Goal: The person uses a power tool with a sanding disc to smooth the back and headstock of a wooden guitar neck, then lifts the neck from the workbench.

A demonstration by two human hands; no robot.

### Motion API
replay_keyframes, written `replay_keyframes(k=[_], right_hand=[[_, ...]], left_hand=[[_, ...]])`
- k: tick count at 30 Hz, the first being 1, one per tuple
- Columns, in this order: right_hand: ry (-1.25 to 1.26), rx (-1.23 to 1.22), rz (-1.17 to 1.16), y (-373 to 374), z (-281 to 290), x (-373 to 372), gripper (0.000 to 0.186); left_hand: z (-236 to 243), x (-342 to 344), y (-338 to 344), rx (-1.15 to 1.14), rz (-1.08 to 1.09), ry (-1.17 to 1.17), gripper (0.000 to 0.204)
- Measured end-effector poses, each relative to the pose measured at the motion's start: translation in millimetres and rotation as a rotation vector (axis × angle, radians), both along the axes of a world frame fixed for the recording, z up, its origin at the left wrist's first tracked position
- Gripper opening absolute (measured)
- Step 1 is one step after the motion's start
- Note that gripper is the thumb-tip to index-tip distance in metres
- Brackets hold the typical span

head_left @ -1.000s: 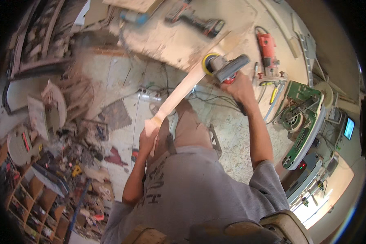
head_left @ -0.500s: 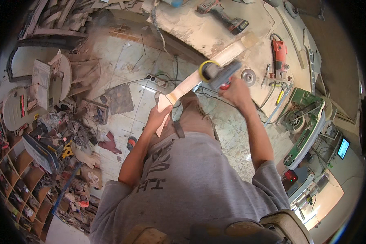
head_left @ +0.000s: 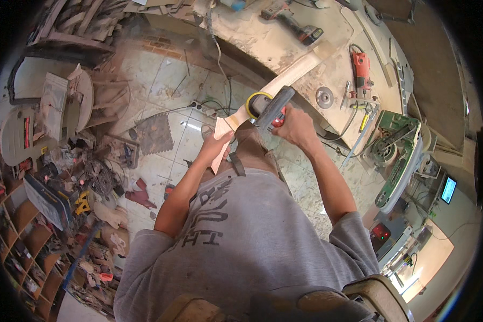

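A long pale wooden piece [head_left: 290, 77] slants from the bench down toward my body, its near end wider and angular. My left hand [head_left: 216, 148] is closed around that near end, just in front of my waist. My right hand [head_left: 297, 127] grips a handheld power sander [head_left: 277, 107] with a grey and red body. The yellow-edged round pad [head_left: 250, 103] of the sander is at the wooden piece, a short way beyond my left hand. Part of the wood lies hidden behind the sander. The far end of the wood is over the dusty workbench [head_left: 241, 27].
On the bench lie a cordless drill [head_left: 292, 24], a red corded power tool [head_left: 361, 70], a loose disc [head_left: 324, 97] and small hand tools. A green machine [head_left: 394, 155] stands at the right. Cables [head_left: 212, 103] cross the tiled floor. Shelving and clutter fill the left side.
The sander in my right hand has moved left and nearer along the wood, toward my left hand. My left hand keeps its hold, shifted slightly with the wood.
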State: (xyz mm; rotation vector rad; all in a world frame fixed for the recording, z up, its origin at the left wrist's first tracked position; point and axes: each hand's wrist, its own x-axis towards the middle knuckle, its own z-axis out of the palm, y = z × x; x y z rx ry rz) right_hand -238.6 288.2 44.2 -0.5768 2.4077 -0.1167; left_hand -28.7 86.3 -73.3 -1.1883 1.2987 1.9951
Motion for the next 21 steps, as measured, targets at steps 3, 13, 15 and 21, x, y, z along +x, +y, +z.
replay_keyframes(k=[3,13,15,21], right_hand=[[0.033,0.002,-0.051,5,3,-18,0.069],[-0.017,-0.027,0.065,-4,3,-5,0.063],[0.047,-0.017,-0.009,-5,6,-6,0.062],[0.016,-0.007,0.055,-5,12,-6,0.064]], left_hand=[[0,1,-3,-0.019,0.002,0.044,0.038],[5,-2,-4,-0.047,-0.044,0.055,0.042],[5,-1,-4,-0.035,-0.031,0.054,0.042],[5,-2,-3,0.001,0.003,0.069,0.041]])
